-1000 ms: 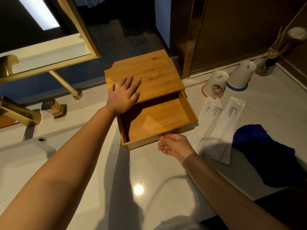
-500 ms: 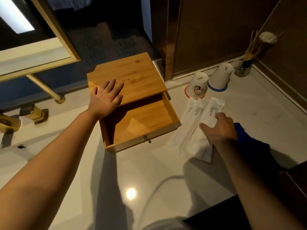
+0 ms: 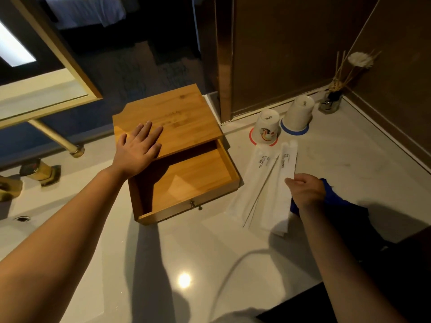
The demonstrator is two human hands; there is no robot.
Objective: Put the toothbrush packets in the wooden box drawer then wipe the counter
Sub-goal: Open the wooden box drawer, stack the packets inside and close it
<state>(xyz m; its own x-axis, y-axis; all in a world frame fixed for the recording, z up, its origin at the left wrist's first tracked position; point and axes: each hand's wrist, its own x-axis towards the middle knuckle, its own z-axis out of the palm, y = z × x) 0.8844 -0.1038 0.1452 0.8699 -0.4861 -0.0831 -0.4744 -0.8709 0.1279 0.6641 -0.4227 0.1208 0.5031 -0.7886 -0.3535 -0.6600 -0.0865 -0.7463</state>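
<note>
A bamboo wooden box [image 3: 182,113] stands on the white counter [image 3: 198,248] with its drawer [image 3: 186,180] pulled out toward me and nothing inside. My left hand [image 3: 137,150] lies flat on the box lid, fingers spread. Two white toothbrush packets lie side by side right of the drawer, the left packet [image 3: 253,183] and the right packet [image 3: 278,180]. My right hand [image 3: 305,191] rests at the right packet's right edge, thumb on the paper; its fingers are curled under and hidden. A blue cloth [image 3: 338,202] lies just behind that hand.
Two upturned white cups [image 3: 268,129] [image 3: 299,113] stand on coasters behind the packets. A reed diffuser [image 3: 331,103] sits in the back right corner by the wall. Gold tap fittings [image 3: 39,170] and the sink drain [image 3: 23,219] are at the left.
My right hand let go of the drawer front and moved right onto the toothbrush packets, then slid to the right packet's edge. The left hand stayed on the lid.
</note>
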